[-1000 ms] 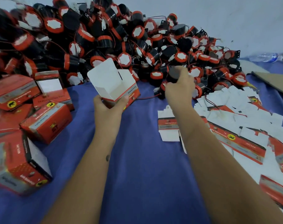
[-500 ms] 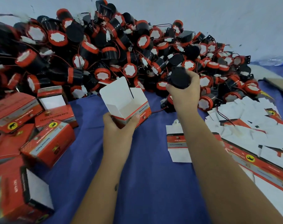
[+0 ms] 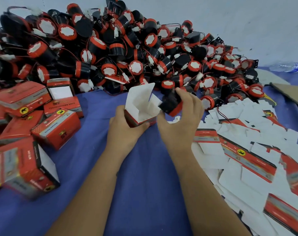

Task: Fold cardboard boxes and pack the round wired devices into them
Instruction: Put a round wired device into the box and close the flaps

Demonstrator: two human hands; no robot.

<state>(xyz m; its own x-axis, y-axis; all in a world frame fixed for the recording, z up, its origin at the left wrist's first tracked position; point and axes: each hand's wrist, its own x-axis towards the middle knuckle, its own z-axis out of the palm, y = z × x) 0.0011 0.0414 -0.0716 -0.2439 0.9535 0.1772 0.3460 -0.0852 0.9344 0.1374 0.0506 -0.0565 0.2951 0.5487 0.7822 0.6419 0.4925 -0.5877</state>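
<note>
My left hand [image 3: 126, 128] grips an open red-and-white cardboard box [image 3: 141, 106] from below, its top flaps standing up and its white inside showing. My right hand [image 3: 184, 116] holds a round black device with a red rim [image 3: 171, 103] at the box's right edge, tilted toward the opening. A big heap of the same black-and-red wired devices [image 3: 121, 48] fills the back of the blue cloth [image 3: 144, 184].
Several folded red boxes [image 3: 56, 128] lie in a pile at the left. Flat unfolded box blanks [image 3: 247, 150] spread over the right side. A brown cardboard sheet [image 3: 291, 94] and a plastic bottle [image 3: 288, 66] sit at the far right.
My right hand has lifted a device off the heap and brought it down and left to the box's opening. My left hand has kept the box and drawn it nearer.
</note>
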